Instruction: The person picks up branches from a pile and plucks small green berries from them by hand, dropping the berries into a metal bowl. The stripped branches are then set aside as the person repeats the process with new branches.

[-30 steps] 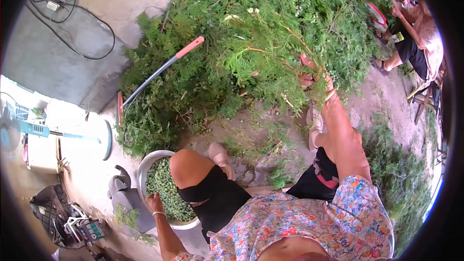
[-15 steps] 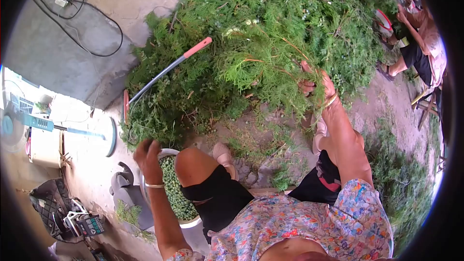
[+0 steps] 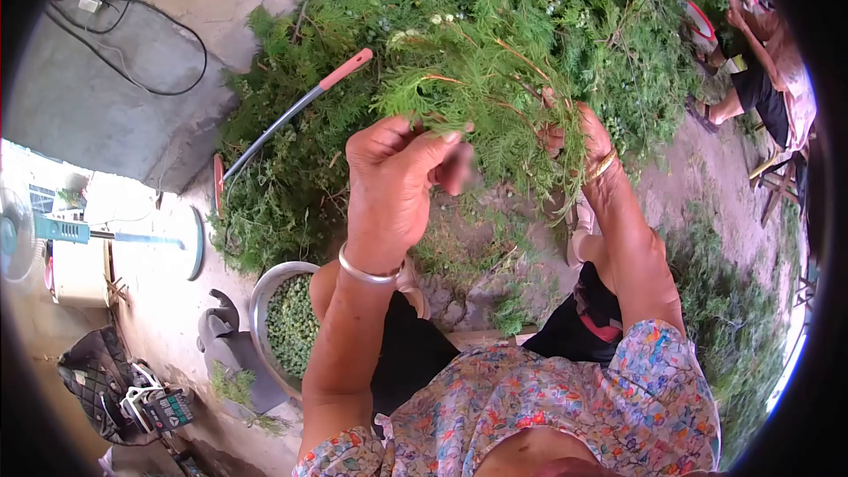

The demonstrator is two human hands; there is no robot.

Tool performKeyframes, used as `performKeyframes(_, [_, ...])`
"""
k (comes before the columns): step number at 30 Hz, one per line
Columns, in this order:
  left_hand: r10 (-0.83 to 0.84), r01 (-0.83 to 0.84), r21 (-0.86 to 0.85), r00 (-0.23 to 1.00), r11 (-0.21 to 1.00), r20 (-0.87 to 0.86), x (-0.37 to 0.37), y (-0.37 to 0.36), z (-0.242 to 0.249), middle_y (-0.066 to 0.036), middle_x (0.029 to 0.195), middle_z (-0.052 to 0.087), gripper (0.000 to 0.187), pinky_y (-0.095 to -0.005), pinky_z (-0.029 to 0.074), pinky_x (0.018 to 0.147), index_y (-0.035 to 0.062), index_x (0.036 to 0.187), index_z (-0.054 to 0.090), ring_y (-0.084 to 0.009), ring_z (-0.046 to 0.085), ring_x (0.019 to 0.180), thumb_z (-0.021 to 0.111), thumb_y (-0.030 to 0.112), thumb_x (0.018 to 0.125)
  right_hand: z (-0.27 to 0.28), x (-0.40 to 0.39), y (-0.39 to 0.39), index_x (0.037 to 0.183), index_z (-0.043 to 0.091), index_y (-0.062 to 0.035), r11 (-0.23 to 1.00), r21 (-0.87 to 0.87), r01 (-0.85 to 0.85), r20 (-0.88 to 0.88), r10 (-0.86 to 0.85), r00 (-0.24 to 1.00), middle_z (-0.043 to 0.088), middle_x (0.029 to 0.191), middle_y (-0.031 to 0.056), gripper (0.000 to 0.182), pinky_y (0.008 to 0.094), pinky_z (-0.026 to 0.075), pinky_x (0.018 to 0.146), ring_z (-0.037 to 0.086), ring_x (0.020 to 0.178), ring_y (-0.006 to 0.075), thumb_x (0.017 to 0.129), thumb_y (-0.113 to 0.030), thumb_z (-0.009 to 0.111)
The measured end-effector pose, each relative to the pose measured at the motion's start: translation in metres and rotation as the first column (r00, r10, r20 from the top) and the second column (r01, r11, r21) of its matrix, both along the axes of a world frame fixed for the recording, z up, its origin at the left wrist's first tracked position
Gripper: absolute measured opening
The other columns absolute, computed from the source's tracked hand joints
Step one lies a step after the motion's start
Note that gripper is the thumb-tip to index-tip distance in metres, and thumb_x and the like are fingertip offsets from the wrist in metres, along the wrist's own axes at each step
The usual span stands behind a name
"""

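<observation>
My right hand [image 3: 579, 137], with a gold-coloured bracelet at its wrist, grips a leafy green branch [image 3: 495, 97] with orange-brown stems. At the branch's left end is my left hand [image 3: 393, 181], wearing a silver bangle, its thumb and fingers pinched at the leaf tips. Whatever lies between those fingertips is too small to name. Beyond both hands spreads a large heap of green branches [image 3: 548, 9]. Below and left of my left hand, beside my knee, stands a metal basin [image 3: 258, 318] filled with small green berries [image 3: 291, 325].
A long tool with a pink grip [image 3: 344, 69] leans across the heap's left side. At the left are a blue fan [image 3: 62, 230], a grey stool [image 3: 252, 371] and black cables [image 3: 177, 26]. Another person [image 3: 777, 62] sits at the far right. More greenery [image 3: 733, 336] lies lower right.
My left hand has moved from above the basin up and right to the branch. My right hand still holds the branch, nearly in place. The view has shifted slightly.
</observation>
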State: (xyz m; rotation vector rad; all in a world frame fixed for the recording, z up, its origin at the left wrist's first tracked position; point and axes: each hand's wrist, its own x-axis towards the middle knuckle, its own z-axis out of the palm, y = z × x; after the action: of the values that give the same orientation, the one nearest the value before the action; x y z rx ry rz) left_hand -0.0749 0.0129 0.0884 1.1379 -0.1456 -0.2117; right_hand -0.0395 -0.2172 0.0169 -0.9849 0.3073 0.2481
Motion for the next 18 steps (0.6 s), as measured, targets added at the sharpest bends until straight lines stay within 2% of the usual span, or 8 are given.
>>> performKeyframes(3, [0.091,-0.091,-0.021,0.996,0.996,0.009,-0.001,-0.004,-0.002,-0.022,0.081,0.063,0.011,-0.0314,0.049,0.052,-0.007,0.088,0.06,-0.0236,0.062,0.066,0.055,0.001,0.083,-0.018,0.006,-0.012,0.101,0.061,-0.0035,0.997,-0.033,-0.072,0.072,0.074,0.995,0.059,0.069,0.003,0.031,0.0269,0.034,0.042,0.047,0.05,0.0112,0.087,-0.03,0.053])
performKeyframes(5, [0.023,-0.037,-0.148,0.995,0.988,-0.097,-0.003,-0.005,0.003,-0.023,0.082,0.063,0.012,-0.0323,0.049,0.053,-0.0073,0.089,0.06,-0.0249,0.062,0.067,0.054,0.001,0.083,-0.012,0.005,-0.009,0.101,0.062,-0.0038,0.994,-0.066,-0.086,0.066,0.09,0.994,0.06,0.072,0.0037,0.031,0.0263,0.034,0.043,0.047,0.052,0.0106,0.086,-0.03,0.054])
performKeyframes(9, [-0.036,0.025,-0.171,0.997,0.985,-0.062,-0.011,-0.003,0.001,-0.024,0.084,0.063,0.011,-0.0322,0.049,0.051,-0.0071,0.087,0.061,-0.0257,0.063,0.068,0.055,0.001,0.083,-0.013,0.006,-0.004,0.099,0.064,-0.0042,0.982,-0.184,-0.033,0.066,0.046,0.997,0.064,0.08,0.0049,0.032,0.0252,0.037,0.048,0.05,0.056,0.0099,0.084,-0.031,0.058])
performKeyframes(11, [-0.016,0.002,-0.158,0.996,0.987,-0.087,-0.014,-0.003,0.002,-0.023,0.082,0.063,0.01,-0.0313,0.048,0.05,-0.0071,0.086,0.061,-0.0245,0.062,0.066,0.056,0.001,0.082,-0.016,0.008,-0.007,0.093,0.065,-0.0033,0.994,-0.102,-0.037,0.107,0.048,0.993,0.063,0.077,0.0039,0.028,0.0247,0.037,0.05,0.052,0.06,0.0107,0.082,-0.03,0.062])
performKeyframes(13, [0.004,-0.019,-0.144,0.994,0.989,-0.11,-0.018,-0.003,0.003,-0.022,0.08,0.063,0.009,-0.0303,0.047,0.049,-0.0071,0.085,0.061,-0.0234,0.062,0.065,0.058,0.001,0.081,0.002,-0.002,-0.003,0.081,0.064,-0.0037,0.957,-0.291,0.021,0.056,-0.005,0.998,0.062,0.075,0.0043,0.023,0.024,0.037,0.052,0.052,0.063,0.0115,0.08,-0.027,0.066])
performKeyframes(15, [0.041,-0.056,-0.088,0.985,0.994,-0.166,-0.023,-0.003,0.001,-0.02,0.077,0.062,0.009,-0.0288,0.046,0.048,-0.0079,0.082,0.061,-0.0211,0.06,0.062,0.062,0.0,0.078,0.003,-0.005,-0.001,0.073,0.062,-0.0046,0.966,-0.251,0.058,0.059,-0.045,0.997,0.061,0.071,0.0048,0.023,0.0242,0.037,0.055,0.051,0.061,0.0119,0.077,-0.025,0.07])
performKeyframes(17, [0.059,-0.075,-0.079,0.98,0.994,-0.189,-0.026,-0.003,-0.007,-0.017,0.075,0.062,0.008,-0.0283,0.044,0.047,-0.0077,0.081,0.06,-0.0199,0.059,0.059,0.063,-0.002,0.076,-0.012,-0.001,-0.005,0.067,0.061,-0.0052,0.922,-0.347,0.173,0.28,-0.074,0.957,0.06,0.067,0.0042,0.024,0.0255,0.039,0.056,0.05,0.057,0.0118,0.075,-0.025,0.072])
performKeyframes(18, [0.059,-0.067,-0.041,0.982,0.997,-0.181,-0.028,-0.003,-0.012,-0.017,0.076,0.062,0.008,-0.0281,0.044,0.047,-0.0071,0.081,0.061,-0.0197,0.059,0.059,0.063,-0.002,0.076,-0.008,-0.004,-0.003,0.063,0.06,-0.0073,0.935,-0.284,0.211,0.28,-0.13,0.951,0.059,0.064,0.0022,0.022,0.026,0.039,0.057,0.049,0.055,0.0111,0.073,-0.021,0.075])
